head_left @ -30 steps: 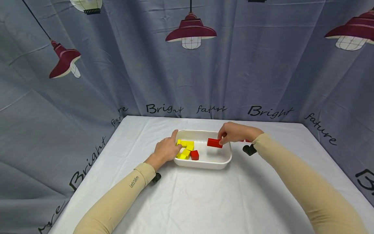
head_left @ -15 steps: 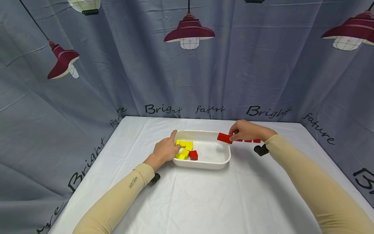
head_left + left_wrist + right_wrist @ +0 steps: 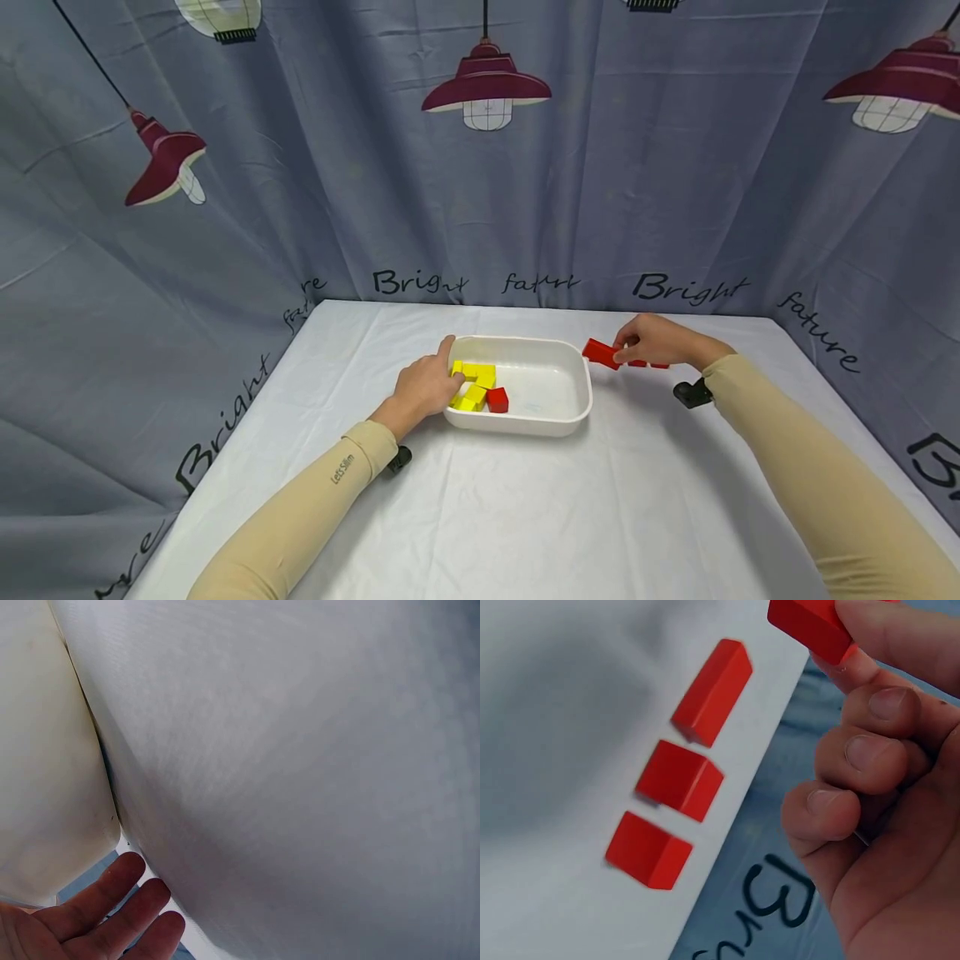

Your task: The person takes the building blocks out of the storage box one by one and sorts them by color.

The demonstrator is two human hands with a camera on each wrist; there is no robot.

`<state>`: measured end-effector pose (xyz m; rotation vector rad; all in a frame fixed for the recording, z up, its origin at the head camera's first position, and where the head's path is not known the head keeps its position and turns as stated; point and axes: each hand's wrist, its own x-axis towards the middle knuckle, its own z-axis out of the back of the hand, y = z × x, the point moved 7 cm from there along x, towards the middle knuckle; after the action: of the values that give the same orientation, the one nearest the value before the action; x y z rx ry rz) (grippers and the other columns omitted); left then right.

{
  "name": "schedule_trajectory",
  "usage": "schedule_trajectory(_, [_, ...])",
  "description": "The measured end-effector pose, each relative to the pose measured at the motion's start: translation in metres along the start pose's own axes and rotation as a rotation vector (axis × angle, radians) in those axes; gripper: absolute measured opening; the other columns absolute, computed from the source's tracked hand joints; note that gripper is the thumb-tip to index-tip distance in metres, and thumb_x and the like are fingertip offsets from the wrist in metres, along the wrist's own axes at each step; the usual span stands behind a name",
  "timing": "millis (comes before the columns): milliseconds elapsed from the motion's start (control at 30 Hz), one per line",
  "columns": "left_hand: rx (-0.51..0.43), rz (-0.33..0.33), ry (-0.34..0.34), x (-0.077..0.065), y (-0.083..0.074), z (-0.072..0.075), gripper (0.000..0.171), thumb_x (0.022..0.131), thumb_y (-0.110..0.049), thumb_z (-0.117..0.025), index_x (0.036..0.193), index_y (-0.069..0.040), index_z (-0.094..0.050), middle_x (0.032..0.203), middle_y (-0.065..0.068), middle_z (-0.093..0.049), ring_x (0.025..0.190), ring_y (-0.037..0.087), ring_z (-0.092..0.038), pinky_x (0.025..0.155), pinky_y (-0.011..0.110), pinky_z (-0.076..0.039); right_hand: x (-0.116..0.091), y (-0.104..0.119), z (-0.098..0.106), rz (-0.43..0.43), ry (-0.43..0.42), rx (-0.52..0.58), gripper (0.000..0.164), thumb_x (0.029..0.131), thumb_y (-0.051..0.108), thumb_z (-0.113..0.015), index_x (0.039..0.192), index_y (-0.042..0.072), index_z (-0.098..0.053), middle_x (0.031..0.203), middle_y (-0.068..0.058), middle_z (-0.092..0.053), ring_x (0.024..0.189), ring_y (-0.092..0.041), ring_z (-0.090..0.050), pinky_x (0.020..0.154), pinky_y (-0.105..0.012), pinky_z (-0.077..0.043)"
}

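Note:
My right hand (image 3: 660,340) pinches a red rectangular block (image 3: 600,352) between thumb and fingertips, just beyond the right end of a white tray (image 3: 540,427). In the right wrist view the other fingers curl into the palm. Three more red blocks lie in a row on the table: a long one (image 3: 714,694), a shorter one (image 3: 679,780) and another short one (image 3: 649,851). My left hand (image 3: 423,385) holds the tray's left end, thumb over the rim and three fingers (image 3: 127,915) outside the wall. Inside lie several yellow blocks (image 3: 476,397) and one red block (image 3: 497,400).
A white cloth (image 3: 525,517) covers the table. Behind its far edge hangs a grey-blue curtain (image 3: 360,167) printed with lamps and lettering. A small black device (image 3: 692,393) sits at my right wrist, and another (image 3: 400,458) at the left.
My right hand has carried the red block rightward, from over the tray's right part to past its right end. My left hand has stayed on the tray, and the blocks inside have not moved.

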<state>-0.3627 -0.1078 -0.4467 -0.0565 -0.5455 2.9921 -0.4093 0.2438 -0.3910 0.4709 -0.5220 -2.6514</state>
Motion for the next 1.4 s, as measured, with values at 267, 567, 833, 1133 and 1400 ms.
schedule_trajectory(267, [0.0, 0.003, 0.002, 0.001, 0.001, 0.0, 0.072, 0.097, -0.04, -0.05, 0.16, -0.019, -0.021, 0.128, 0.016, -0.066, 0.103, 0.028, -0.066, 0.085, 0.048, -0.053, 0.002, -0.018, -0.009, -0.002, -0.004, -0.022, 0.01, 0.089, 0.018, -0.073, 0.091, 0.009, -0.074, 0.08, -0.002, -0.066, 0.077, -0.018, -0.054, 0.071, -0.032, -0.047])
schedule_trajectory(567, [-0.004, 0.004, -0.001, 0.002, 0.002, -0.002, 0.072, 0.097, -0.04, -0.05, 0.159, -0.02, -0.021, 0.128, 0.016, -0.066, 0.1, 0.028, -0.065, 0.085, 0.048, -0.052, 0.007, -0.029, -0.025, -0.025, -0.013, -0.094, 0.01, 0.086, 0.017, -0.077, 0.083, 0.01, -0.07, 0.076, -0.002, -0.061, 0.078, -0.02, -0.053, 0.069, -0.032, -0.044])
schedule_trajectory(833, [0.0, 0.003, -0.002, 0.003, 0.002, -0.002, 0.072, 0.097, -0.04, -0.05, 0.159, -0.02, -0.022, 0.128, 0.015, -0.066, 0.101, 0.028, -0.066, 0.084, 0.048, -0.053, 0.009, -0.025, -0.031, -0.051, -0.05, -0.195, 0.016, 0.082, 0.021, -0.082, 0.082, 0.012, -0.068, 0.079, -0.001, -0.06, 0.079, -0.02, -0.053, 0.071, -0.034, -0.044])
schedule_trajectory(1133, [0.003, 0.013, 0.002, 0.004, 0.001, -0.001, 0.072, 0.097, -0.041, -0.05, 0.159, -0.02, -0.021, 0.128, 0.015, -0.066, 0.1, 0.028, -0.065, 0.086, 0.048, -0.052, 0.011, -0.026, -0.035, -0.053, -0.078, -0.213, 0.025, 0.077, 0.026, -0.087, 0.081, 0.015, -0.065, 0.08, -0.002, -0.059, 0.079, -0.02, -0.053, 0.067, -0.033, -0.043])
schedule_trajectory(1400, [0.002, 0.015, -0.001, 0.003, 0.002, -0.002, 0.072, 0.097, -0.041, -0.051, 0.16, -0.02, -0.021, 0.127, 0.015, -0.066, 0.101, 0.028, -0.065, 0.086, 0.049, -0.052, 0.01, -0.032, -0.04, -0.096, -0.075, -0.187, 0.028, 0.075, 0.032, -0.088, 0.083, 0.017, -0.066, 0.082, -0.003, -0.058, 0.08, -0.021, -0.053, 0.065, -0.033, -0.042])
